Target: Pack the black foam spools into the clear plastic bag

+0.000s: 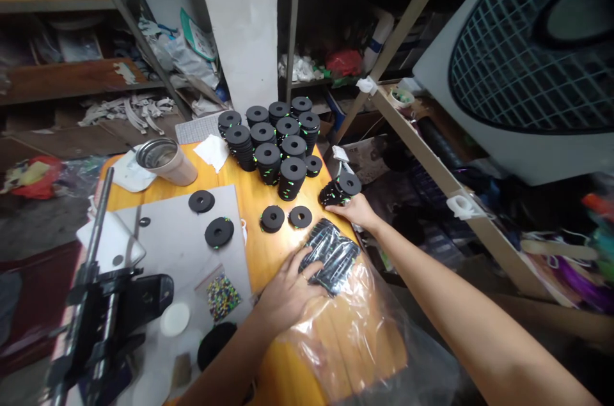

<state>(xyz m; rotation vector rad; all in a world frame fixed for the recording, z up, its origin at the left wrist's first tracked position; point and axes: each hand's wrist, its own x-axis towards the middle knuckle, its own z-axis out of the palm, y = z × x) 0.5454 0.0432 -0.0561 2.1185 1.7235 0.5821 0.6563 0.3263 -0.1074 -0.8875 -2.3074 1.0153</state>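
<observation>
My left hand (288,291) rests on a clear plastic bag (355,323) lying on the orange table (259,201), its fingers curled on a row of black foam discs (330,252) inside the bag. At the table's right edge my right hand (355,209) grips a short stack of black discs (340,190). Several taller stacks of the same discs (275,137), flecked with green, stand at the back of the table. Two single discs (286,217) lie between the stacks and the bag.
A grey board (187,240) carries two more discs, a bag of coloured beads (222,296) and a black tool (110,316). A metal cup (165,161) lies at the back left. Cluttered shelves (336,67) stand behind, and a large fan (532,48) sits at right.
</observation>
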